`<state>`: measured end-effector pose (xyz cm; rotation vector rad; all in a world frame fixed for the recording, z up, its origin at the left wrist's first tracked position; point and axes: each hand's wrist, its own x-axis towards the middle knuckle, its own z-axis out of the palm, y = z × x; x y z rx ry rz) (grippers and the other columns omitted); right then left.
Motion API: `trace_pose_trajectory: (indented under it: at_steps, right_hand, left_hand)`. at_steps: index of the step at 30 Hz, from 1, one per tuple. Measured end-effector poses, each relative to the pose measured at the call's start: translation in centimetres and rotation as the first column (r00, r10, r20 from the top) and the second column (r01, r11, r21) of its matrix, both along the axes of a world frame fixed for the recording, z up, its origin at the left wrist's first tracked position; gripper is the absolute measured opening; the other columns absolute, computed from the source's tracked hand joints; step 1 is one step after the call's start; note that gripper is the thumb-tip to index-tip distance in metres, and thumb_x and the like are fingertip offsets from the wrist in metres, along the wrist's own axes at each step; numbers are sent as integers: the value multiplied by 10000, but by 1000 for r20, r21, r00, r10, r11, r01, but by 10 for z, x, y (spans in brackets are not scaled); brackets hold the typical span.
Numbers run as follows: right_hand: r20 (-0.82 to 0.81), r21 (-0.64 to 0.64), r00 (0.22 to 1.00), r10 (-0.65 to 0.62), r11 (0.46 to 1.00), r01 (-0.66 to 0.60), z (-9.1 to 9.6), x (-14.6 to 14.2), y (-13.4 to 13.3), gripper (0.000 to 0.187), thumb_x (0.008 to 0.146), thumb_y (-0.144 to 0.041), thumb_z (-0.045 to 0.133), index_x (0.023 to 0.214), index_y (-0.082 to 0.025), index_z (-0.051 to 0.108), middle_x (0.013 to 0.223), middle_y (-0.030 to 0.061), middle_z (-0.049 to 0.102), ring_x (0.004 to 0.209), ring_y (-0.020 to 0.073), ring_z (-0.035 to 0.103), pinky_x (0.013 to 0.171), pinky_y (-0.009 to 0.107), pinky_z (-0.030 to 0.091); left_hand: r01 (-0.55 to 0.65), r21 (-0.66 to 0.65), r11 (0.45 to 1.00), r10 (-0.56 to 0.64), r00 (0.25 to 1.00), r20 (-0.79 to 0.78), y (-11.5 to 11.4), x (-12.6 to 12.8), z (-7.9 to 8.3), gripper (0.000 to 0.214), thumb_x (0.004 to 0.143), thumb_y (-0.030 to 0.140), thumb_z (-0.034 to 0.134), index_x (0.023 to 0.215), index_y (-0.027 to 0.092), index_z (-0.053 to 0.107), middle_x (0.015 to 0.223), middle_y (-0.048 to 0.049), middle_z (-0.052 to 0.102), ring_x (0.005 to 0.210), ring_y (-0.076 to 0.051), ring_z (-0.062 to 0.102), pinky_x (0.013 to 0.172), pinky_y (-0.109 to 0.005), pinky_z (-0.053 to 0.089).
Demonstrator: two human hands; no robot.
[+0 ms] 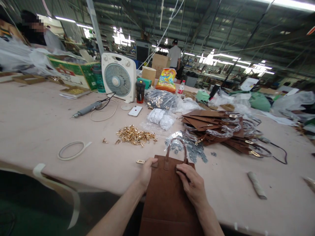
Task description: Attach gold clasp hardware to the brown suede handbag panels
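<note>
A brown handbag [164, 196] with one upright looped handle leans over the table's front edge before me. My left hand [147, 172] grips its upper left edge, where a strap with a gold clasp plate [140, 161] sticks out to the left. On the bag's front, near the right foot of the handle, my right hand [193, 182] has its fingers pinched together. Whatever those fingertips hold, if anything, is hidden. Just beyond the bag lie a spread of small grey metal plates [197, 151] and a heap of gold metal fittings [135, 135].
Brown bags [216, 127] with wrapped handles are piled at the right. A tape roll [71, 150] and an electric screwdriver [87, 108] with its cord lie left. Farther back stand a fan [118, 78], a dark bottle [140, 91] and a phone [135, 111]. A grey roll [257, 185] lies right.
</note>
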<state>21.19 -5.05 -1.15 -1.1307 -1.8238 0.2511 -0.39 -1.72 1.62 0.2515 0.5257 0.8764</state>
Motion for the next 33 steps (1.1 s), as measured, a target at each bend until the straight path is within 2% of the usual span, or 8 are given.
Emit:
trace_pose_trajectory:
  at_steps: [3,8,16,24,28,33]
  right_hand:
    - [26,-3,1000,-9,1000,9,-4,1,-2,301,971,-192,662,1222,-325,762,1177,40,778,1118,256,736,1024,442,614]
    - [64,10,997,-41,999,40,-7,0,-4,332,956,-186,665,1250,-317,748,1191,49,771,1108,257,739,1013,427,619]
    - [27,14,995,-95,995,95,-10,-10,-6,313,958,-189,657,1228,-306,764,1165,60,777,1071,259,749,984,417,633]
    - [107,47,989,-97,995,92,-15,-8,-10,347,1031,-157,542,1304,-272,723,1239,91,730,1133,221,717,986,360,627]
    - [143,59,980,-142,989,134,-17,-10,-13,370,1040,-141,511,1317,-288,708,1186,89,714,1097,211,712,950,340,630]
    - [222,11,963,-154,988,156,-23,-15,-19,448,1036,-100,417,1367,-265,671,1212,117,678,1105,225,704,906,344,644]
  left_hand:
    - [29,-6,1000,-29,1000,-4,0,1,1,413,845,363,543,1035,77,773,917,-147,819,1010,-377,765,941,-491,576]
    - [-11,-5,1000,11,998,-54,1,3,-3,376,851,339,546,975,70,779,896,-155,818,996,-363,772,938,-462,581]
    - [-21,29,999,23,997,-72,1,4,-13,386,880,351,562,1055,79,772,953,-136,821,1025,-347,768,947,-445,587]
    - [-35,41,999,38,996,-81,0,7,-10,389,836,363,586,1018,72,769,919,-138,820,980,-348,777,933,-449,599]
    - [-58,15,998,59,994,-96,0,8,-11,375,815,365,600,985,76,766,905,-139,818,959,-346,780,921,-453,604]
    - [-95,28,995,99,981,-170,1,11,-15,341,770,367,638,925,93,769,863,-117,816,930,-337,779,909,-444,601]
